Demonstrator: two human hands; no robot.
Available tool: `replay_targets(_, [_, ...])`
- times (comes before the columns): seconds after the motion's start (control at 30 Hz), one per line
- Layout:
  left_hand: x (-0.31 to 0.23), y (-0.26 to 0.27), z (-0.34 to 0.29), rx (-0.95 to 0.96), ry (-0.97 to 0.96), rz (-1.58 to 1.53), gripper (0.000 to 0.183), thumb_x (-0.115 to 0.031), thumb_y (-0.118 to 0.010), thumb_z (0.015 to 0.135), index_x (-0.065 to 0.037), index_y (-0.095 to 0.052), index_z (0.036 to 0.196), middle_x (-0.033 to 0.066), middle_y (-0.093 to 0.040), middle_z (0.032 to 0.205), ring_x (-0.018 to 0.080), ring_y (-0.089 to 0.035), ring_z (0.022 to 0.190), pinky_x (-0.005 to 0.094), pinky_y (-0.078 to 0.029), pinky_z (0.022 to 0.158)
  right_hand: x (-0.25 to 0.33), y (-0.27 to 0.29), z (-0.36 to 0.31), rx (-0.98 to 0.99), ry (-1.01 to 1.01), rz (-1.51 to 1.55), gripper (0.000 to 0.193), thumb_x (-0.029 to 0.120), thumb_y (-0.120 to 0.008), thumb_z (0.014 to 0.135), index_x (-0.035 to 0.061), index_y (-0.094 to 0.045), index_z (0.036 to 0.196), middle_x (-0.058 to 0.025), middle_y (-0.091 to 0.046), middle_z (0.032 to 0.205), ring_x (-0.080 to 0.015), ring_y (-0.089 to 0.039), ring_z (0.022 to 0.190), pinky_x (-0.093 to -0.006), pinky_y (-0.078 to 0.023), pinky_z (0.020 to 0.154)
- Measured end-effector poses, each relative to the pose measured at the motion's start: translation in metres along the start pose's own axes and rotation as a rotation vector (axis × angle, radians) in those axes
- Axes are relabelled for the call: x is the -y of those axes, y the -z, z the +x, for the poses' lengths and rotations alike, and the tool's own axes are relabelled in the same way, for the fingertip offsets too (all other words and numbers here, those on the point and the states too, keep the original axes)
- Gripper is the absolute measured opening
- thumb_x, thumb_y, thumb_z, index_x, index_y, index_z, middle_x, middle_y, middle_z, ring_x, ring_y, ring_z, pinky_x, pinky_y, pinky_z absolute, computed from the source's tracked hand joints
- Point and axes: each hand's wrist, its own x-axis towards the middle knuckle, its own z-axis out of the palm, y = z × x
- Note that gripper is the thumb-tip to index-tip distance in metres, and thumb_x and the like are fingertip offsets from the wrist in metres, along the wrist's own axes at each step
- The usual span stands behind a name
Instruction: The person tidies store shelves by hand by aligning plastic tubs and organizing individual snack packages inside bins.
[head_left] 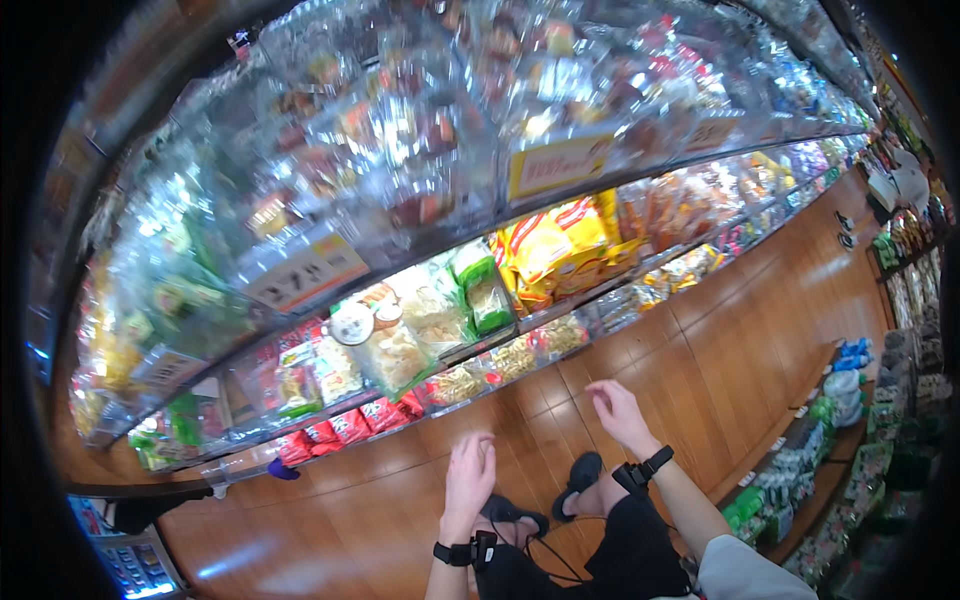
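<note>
My left hand (pixel 468 476) hangs over the wooden floor in front of the shelf, empty, its fingers loosely bent. To its right, my right hand (pixel 621 416) is also empty, with the fingers reaching forward and the thumb apart. Neither hand touches anything. Nearest ahead of them are clear packs of noodle-like food (pixel 514 358) on the bottom shelf and small red packs (pixel 352 427) beside these. Above lie a yellow bag (pixel 562 243), a green-edged pack (pixel 487 300) and pale food in clear bags (pixel 397 357).
The long shelf's upper tier holds many shiny clear bags (pixel 370 130), blurred, with price tags (pixel 562 163) along its edge. Wooden floor (pixel 745 290) forms the aisle. At right stands another shelf with green-and-white packs (pixel 790 487). My shoes (pixel 579 484) are below my hands.
</note>
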Motion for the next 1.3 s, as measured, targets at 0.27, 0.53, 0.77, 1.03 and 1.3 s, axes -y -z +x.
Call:
replay_targets(0.27, [0.096, -0.071, 0.137, -0.301, -0.295, 0.305, 0.031, 0.004, -0.061, 0.085, -0.006, -0.066, 0.115, 0.0187, -0.063, 0.117, 0.0405, -0.057, 0.115, 0.0506, -0.047, 0.102, -0.085, -0.044, 0.142, -0.172, 0.554, -0.419, 0.013, 0.007, -0.065, 0.091, 0.0045, -0.070, 0.103, -0.0109, -0.069, 0.099, -0.0330, -0.065, 0.099, -0.0425, -0.050, 0.094])
replay_targets(0.53, [0.103, -0.090, 0.150, -0.419, -0.461, 0.507, 0.024, 0.001, -0.066, 0.088, -0.006, -0.067, 0.111, 0.0122, -0.062, 0.105, 0.0331, -0.060, 0.101, 0.0458, -0.048, 0.089, -0.109, -0.059, 0.150, -0.268, 0.645, -0.498, 0.009, 0.011, -0.068, 0.085, 0.0036, -0.068, 0.079, -0.0088, -0.068, 0.085, -0.0285, -0.066, 0.082, -0.0403, -0.049, 0.074])
replay_targets(0.77, [0.091, -0.091, 0.147, -0.329, -0.321, 0.416, 0.010, -0.008, -0.062, 0.099, -0.001, -0.065, 0.106, 0.0176, -0.064, 0.099, 0.0377, -0.061, 0.098, 0.0462, -0.050, 0.086, -0.103, -0.043, 0.143, -0.220, 0.642, -0.456, 0.025, 0.014, -0.065, 0.091, 0.0054, -0.065, 0.067, -0.0101, -0.066, 0.068, -0.0293, -0.065, 0.068, -0.0422, -0.048, 0.067])
replay_targets(1.03, [0.096, -0.092, 0.142, -0.363, -0.272, 0.317, 0.019, -0.015, -0.062, 0.104, 0.003, -0.064, 0.096, 0.0180, -0.066, 0.088, 0.0373, -0.064, 0.082, 0.0439, -0.052, 0.075, -0.107, -0.042, 0.143, -0.196, 0.685, -0.368, 0.032, 0.020, -0.062, 0.097, 0.0073, -0.068, 0.069, -0.0121, -0.070, 0.070, -0.0307, -0.067, 0.069, -0.0435, -0.049, 0.072])
replay_targets(1.3, [0.094, -0.079, 0.121, -0.402, -0.221, 0.258, 0.030, -0.011, -0.058, 0.107, 0.004, -0.063, 0.081, 0.0150, -0.063, 0.067, 0.0258, -0.062, 0.058, 0.0359, -0.048, 0.059, -0.107, -0.050, 0.130, -0.183, 0.739, -0.334, 0.029, 0.020, -0.061, 0.099, 0.0068, -0.069, 0.074, -0.0111, -0.070, 0.073, -0.0294, -0.067, 0.072, -0.0429, -0.048, 0.075])
